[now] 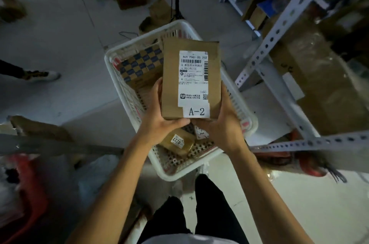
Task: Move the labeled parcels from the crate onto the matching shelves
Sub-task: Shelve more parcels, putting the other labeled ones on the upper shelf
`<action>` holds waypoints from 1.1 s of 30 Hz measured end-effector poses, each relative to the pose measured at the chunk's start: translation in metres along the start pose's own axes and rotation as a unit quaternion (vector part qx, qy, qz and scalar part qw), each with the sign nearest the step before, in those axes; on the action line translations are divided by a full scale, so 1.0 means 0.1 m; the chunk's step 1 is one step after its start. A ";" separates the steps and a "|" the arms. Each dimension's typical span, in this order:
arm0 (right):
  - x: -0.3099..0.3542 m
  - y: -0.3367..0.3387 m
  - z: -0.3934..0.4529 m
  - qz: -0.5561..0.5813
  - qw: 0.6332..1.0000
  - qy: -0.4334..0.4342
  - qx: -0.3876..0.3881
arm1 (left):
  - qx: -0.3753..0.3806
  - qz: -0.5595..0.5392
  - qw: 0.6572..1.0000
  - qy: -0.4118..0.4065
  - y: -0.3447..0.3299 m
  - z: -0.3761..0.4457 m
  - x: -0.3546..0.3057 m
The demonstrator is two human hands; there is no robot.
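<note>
Both hands hold a brown cardboard parcel (190, 78) above the white plastic crate (127, 92) on the floor. The left hand (159, 118) cups the parcel's near left corner, fingers curled up along its left side and under its bottom edge. The right hand (221, 122) grips the near right corner, thumb lying along the right side. The parcel's face carries a shipping label (193, 78) and a white tag reading "A-2" (196, 111). In the crate lie a checkered box (139, 64) and a small packet marked "0227" (177, 141). A metal shelf rack (279, 30) stands to the right.
</note>
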State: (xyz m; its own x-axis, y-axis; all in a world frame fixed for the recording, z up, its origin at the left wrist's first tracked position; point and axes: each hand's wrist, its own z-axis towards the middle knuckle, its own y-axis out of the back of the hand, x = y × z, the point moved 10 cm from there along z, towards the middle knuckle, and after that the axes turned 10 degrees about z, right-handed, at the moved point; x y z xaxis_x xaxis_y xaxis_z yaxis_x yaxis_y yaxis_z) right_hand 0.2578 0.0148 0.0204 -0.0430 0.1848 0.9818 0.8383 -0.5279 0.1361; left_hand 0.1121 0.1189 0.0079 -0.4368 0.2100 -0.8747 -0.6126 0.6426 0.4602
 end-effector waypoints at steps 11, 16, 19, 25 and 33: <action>0.11 0.48 -1.54 0.013 0.992 0.011 -0.123 | 0.137 0.078 0.984 -0.080 -0.54 -0.88 -0.52; -0.16 0.94 -2.30 0.014 0.983 -0.021 -0.181 | 0.176 0.075 0.976 -0.107 -1.08 -1.36 -0.75; -0.28 1.26 -2.84 0.016 0.977 -0.030 -0.211 | 0.220 0.081 0.964 -0.123 -1.49 -1.70 -0.92; -0.45 2.12 -4.08 -0.007 0.948 -0.023 -0.317 | 0.315 0.085 0.924 -0.197 -2.59 -2.50 -1.63; -0.13 3.47 -6.09 -0.015 0.867 0.015 -0.499 | 0.415 0.100 0.834 -0.350 -4.15 -3.74 -2.92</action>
State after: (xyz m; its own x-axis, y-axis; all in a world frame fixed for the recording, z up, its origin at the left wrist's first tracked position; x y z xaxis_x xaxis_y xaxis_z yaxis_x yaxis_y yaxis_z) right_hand 0.2187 -0.6756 0.1358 -0.0834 0.1978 0.9767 -0.0492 -0.9797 0.1942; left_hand 0.2475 -0.4852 0.1291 0.1948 0.5655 -0.8014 0.2210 0.7708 0.5976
